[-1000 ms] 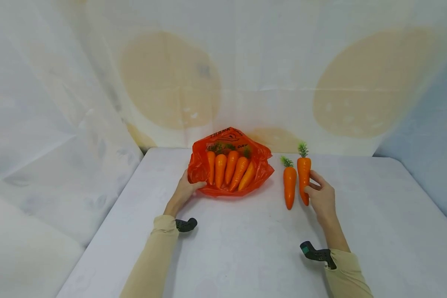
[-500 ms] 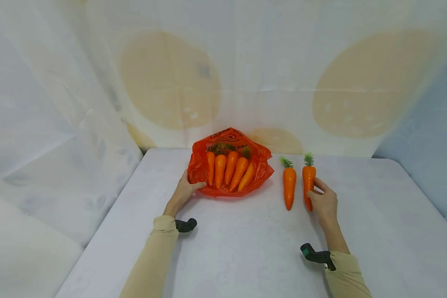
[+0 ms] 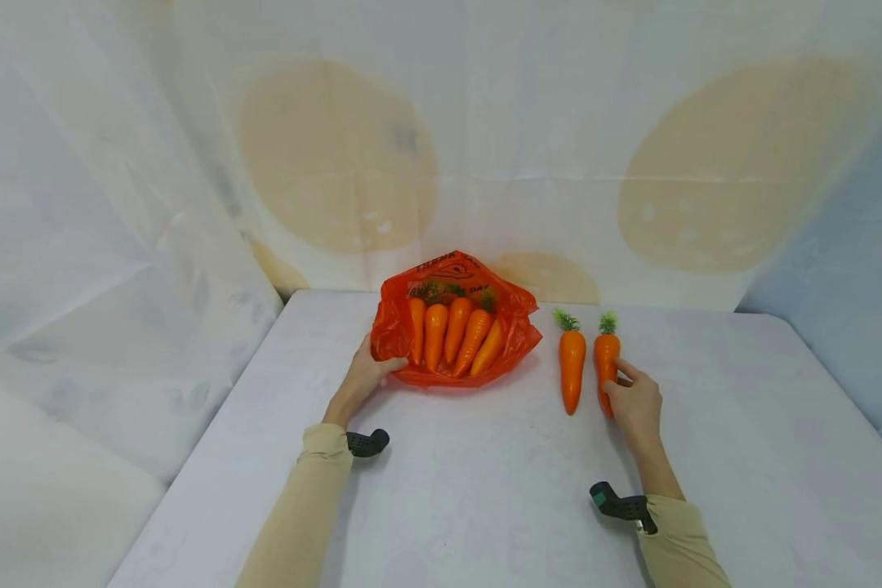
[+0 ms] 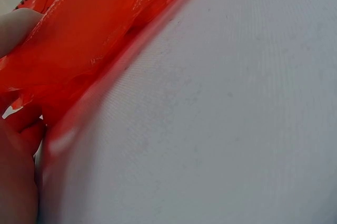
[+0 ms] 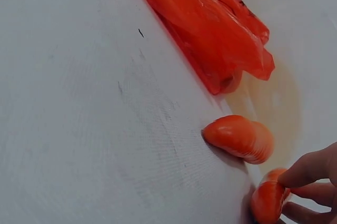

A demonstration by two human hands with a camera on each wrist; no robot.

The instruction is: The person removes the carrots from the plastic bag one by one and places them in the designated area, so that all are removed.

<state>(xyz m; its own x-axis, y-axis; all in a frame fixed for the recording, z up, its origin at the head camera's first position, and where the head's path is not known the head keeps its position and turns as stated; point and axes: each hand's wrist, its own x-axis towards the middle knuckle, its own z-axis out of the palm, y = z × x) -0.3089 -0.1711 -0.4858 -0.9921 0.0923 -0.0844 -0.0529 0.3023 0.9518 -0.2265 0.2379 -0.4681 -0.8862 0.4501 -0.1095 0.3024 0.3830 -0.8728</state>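
The thin, translucent red plastic bag [image 3: 388, 314], probably limp and tearable, is pinched at its left edge by the left hand [image 3: 358, 380]. Inside it, five glossy orange carrots [image 3: 435, 335] can be counted only in the head view. Right of the bag, a green-topped orange carrot [image 3: 571, 371] is left untouched; farther right of the bag, a matching tapered carrot [image 3: 606, 358], likely light, stiff and best held mid-body, is pinched by the right hand [image 3: 635, 404].

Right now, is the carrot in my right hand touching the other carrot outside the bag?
Apart. The head view shows a strip of white tabletop running between the held carrot and the other carrot, from leafy tops to tips.
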